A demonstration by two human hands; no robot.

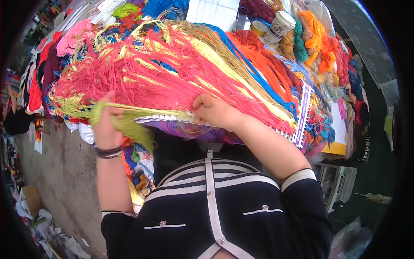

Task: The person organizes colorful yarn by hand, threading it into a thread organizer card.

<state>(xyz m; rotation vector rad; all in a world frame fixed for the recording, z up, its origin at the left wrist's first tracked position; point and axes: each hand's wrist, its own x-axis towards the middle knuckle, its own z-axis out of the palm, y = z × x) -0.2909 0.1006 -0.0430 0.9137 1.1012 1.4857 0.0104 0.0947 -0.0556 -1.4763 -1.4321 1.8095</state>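
Note:
My left hand [108, 125] is raised at the table's near left edge, fingers wrapped round a bundle of lime-green thread [138, 123]. The green strands stretch from it to my right hand [215, 113], whose fingers are pinched at the edge of a white notched card strip [166, 117]. Pink-red thread [142, 86] lies spread beyond both hands, with pale yellow thread [211, 52] running among it. At the right, another white and purple notched card [304, 114] borders the threads.
Blue, brown and orange threads cover the heap's right half. A white paper sheet [213, 13] and a patterned tub [282, 23] stand at the back. Orange yarn skeins [317, 39] lie at the back right. A person is partly visible at the far left.

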